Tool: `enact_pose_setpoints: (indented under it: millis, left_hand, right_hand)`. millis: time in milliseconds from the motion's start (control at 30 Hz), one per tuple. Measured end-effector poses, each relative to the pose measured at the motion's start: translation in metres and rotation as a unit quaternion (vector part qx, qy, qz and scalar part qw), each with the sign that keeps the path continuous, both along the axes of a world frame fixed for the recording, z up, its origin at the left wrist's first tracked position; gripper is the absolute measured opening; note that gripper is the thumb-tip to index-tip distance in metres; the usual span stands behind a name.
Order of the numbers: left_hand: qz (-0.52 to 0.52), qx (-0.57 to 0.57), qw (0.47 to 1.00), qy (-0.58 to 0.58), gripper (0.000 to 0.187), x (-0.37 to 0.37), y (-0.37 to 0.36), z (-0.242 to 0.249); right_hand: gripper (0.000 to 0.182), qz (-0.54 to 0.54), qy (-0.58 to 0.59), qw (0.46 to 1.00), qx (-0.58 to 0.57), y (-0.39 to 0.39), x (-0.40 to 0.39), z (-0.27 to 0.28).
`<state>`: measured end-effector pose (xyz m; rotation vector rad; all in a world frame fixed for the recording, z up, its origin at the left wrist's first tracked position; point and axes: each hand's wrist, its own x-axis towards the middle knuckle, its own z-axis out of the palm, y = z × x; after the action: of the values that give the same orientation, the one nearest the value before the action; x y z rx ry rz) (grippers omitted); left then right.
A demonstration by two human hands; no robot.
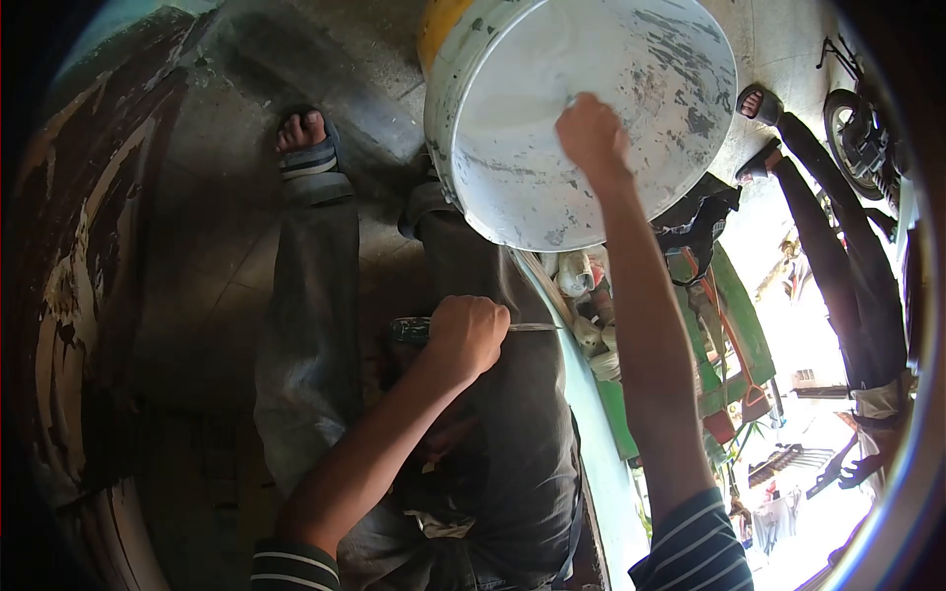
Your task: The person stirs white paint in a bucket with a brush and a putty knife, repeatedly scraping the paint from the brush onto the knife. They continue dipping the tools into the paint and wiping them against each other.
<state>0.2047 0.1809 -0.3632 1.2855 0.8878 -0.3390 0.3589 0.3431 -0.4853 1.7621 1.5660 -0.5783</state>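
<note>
A large round white container [690, 128], its inner wall spotted with grey marks, fills the upper middle. Inside it lies whitish material [517, 84]. My right hand [592, 136] reaches over the container, closed around something small and greyish whose shape is blurred. Lower down, above my lap, my left hand [467, 335] is wrapped round a tool with a dark handle end [409, 330] on one side and a thin flat metal part [535, 327] on the other.
A yellow container [443, 32] stands behind the white one. Green boards [741, 320], bags and a dark cloth [705, 222] are to the right. Another person's legs [838, 256] and a motorcycle [859, 138] show at the far right. A worn dark surface [89, 256] runs along the left.
</note>
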Motion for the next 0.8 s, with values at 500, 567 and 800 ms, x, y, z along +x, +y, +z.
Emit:
enact_pose_setpoints:
  millis: [500,567,800]
  left_hand:
    - [-0.002,0.006,1.000,0.000,0.003,0.004,-0.005,-0.002]
    - [-0.009,0.001,1.000,0.002,0.003,0.005,-0.001,-0.002]
    - [-0.015,-0.009,1.000,0.000,0.003,0.005,0.000,-0.002]
  right_hand:
    - [0.026,-0.034,0.096,0.988,0.117,0.057,0.000,-0.002]
    - [0.027,-0.027,0.020,0.999,0.035,0.036,0.017,-0.002]
    - [0.025,-0.025,0.148,0.985,-0.088,-0.012,-0.038,0.009]
